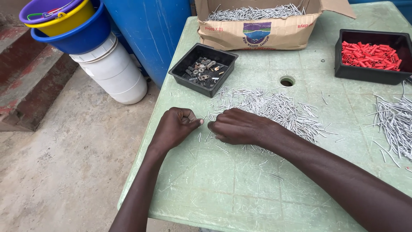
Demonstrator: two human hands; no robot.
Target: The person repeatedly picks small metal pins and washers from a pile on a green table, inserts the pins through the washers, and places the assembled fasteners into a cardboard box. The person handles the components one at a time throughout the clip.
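Both hands are down on a scuffed pale green plastic table [240, 189], right at the near edge of a big loose pile of thin grey metal nails [274, 109]. The left hand [174, 126] is curled into a loose fist with the thumb sticking out toward the other hand; can't tell if there's a nail pinched in there, it's too small to see. The right hand [238, 126] lies knuckles-up over the edge of the pile, fingers tucked under, so whatever it's got is hidden too. The two hands nearly touch, with a few stray nails on the table between and below them.

Behind the pile sits a small black plastic tray of mixed metal bits [204, 68], and behind that a brown cardboard box full of more nails [257, 32]. Far right there's a black tray of red plastic tubes [371, 58] and a second heap of longer grey nails [395, 124]. Off the table to the left are stacked plastic buckets [81, 30].
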